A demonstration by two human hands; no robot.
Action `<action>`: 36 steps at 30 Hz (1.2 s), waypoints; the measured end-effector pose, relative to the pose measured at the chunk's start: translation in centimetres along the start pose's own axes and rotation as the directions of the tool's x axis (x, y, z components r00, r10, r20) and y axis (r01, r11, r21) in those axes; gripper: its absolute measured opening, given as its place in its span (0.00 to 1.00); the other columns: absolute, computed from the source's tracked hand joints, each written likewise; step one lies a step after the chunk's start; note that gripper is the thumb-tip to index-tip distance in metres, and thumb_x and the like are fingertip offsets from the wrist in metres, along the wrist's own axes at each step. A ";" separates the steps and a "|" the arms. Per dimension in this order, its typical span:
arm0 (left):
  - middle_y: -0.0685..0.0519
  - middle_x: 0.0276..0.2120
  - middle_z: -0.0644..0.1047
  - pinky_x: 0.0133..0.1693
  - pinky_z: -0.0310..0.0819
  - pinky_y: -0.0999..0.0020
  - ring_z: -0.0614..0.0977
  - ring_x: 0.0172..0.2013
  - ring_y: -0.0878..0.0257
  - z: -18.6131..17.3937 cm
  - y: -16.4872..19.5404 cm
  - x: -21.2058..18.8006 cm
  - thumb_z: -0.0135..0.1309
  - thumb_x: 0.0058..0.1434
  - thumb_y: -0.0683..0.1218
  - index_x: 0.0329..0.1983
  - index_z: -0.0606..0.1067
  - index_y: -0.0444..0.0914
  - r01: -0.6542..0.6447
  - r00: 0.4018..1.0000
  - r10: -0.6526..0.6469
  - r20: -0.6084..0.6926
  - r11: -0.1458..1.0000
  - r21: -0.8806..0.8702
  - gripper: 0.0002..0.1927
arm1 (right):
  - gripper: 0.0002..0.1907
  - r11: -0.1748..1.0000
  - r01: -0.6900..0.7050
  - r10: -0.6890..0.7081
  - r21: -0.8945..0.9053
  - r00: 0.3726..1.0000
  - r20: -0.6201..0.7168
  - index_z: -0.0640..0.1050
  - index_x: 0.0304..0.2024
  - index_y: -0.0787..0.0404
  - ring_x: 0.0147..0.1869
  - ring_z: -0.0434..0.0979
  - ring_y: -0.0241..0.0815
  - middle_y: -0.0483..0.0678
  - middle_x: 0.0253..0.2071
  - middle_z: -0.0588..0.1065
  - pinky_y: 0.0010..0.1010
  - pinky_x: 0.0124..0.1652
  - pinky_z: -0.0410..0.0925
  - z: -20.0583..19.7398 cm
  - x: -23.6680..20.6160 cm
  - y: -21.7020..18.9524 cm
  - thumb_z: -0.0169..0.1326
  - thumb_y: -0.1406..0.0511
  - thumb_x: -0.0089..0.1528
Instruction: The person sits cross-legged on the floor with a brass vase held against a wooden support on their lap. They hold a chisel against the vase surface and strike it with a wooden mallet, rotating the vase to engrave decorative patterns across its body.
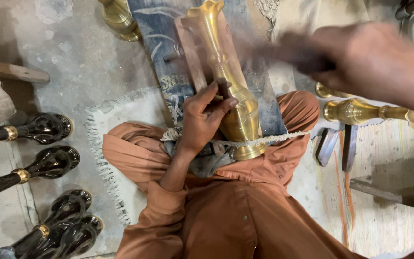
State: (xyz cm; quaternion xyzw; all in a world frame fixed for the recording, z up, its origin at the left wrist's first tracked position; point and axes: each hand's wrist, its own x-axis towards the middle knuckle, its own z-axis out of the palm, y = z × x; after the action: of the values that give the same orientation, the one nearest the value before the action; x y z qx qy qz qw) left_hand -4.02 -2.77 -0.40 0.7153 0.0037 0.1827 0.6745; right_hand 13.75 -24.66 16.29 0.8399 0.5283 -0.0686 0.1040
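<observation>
Brass: the landmark is a polished brass vase lying lengthwise on the person's lap, foot toward the body, fluted mouth away.
Left fingers: the left hand is curled closed around a short dark chisel-like tool, its tip set against the vase's lower neck; the palm rests beside the vase body, apparently to steady the tip.
Right fingers: the right hand is motion-blurred, raised to the right of the vase; the fingers appear clenched on a dark striking tool that reaches toward the vase neck. The exact grip is blurred.
Binding: a pale cord runs across the vase just above its foot and over the lap, judged to hold the piece down under blows.
Support: a worn wooden board lies under the vase, running away from the person, likely as a firm backing.
Clothing: orange-brown garment, knees spread either side of the vase foot.
Right of vase: another brass vase lies on the floor; two flat tools below it.
Left of vase: four dark lacquered vases with brass collars, laid in a row, well apart.
Beyond the vase mouth: a further brass piece at the board's left.
</observation>
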 end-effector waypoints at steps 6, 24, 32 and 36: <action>0.50 0.39 0.81 0.42 0.81 0.71 0.84 0.39 0.68 0.3 0.1 -0.6 0.65 0.67 0.39 0.50 0.76 0.31 -0.075 0.996 0.078 -0.032 0.993 0.091 0.12 | 0.27 0.949 0.036 0.033 0.312 0.976 -0.214 0.75 0.62 0.58 0.36 0.83 0.52 0.55 0.36 0.79 0.37 0.39 0.76 -0.2 -0.6 -0.2 0.66 0.63 0.60; 0.50 0.41 0.82 0.41 0.81 0.70 0.86 0.40 0.65 0.3 -0.5 -1.6 0.65 0.66 0.41 0.49 0.77 0.32 -0.085 0.995 0.087 -0.053 0.995 0.045 0.12 | 0.39 0.910 -0.067 0.135 0.410 0.981 -0.137 0.66 0.74 0.59 0.29 0.80 0.48 0.53 0.34 0.78 0.37 0.32 0.75 -1.6 0.0 -2.6 0.64 0.61 0.62; 0.50 0.40 0.83 0.38 0.78 0.69 0.84 0.35 0.64 0.5 -0.2 -2.2 0.66 0.65 0.39 0.45 0.78 0.33 -0.194 0.973 0.212 -0.089 0.964 0.181 0.10 | 0.42 0.922 0.035 0.049 0.386 0.978 -0.205 0.68 0.70 0.62 0.34 0.83 0.51 0.58 0.40 0.80 0.39 0.36 0.77 -1.4 -1.4 -2.3 0.67 0.64 0.55; 0.49 0.41 0.82 0.39 0.81 0.71 0.85 0.37 0.64 0.7 -0.3 -2.1 0.65 0.65 0.39 0.49 0.78 0.32 -0.125 0.982 0.143 -0.123 0.982 0.143 0.12 | 0.42 0.944 0.057 0.031 0.325 0.965 -0.260 0.67 0.69 0.64 0.35 0.83 0.51 0.60 0.41 0.80 0.40 0.35 0.76 -3.4 -2.2 -2.2 0.67 0.69 0.52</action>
State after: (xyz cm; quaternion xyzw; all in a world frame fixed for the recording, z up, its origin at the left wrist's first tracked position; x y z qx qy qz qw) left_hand -5.70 -3.96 -1.23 0.7441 0.0124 0.2742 0.6090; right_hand 10.88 -24.84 19.88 0.8435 0.5239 -0.0452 -0.1091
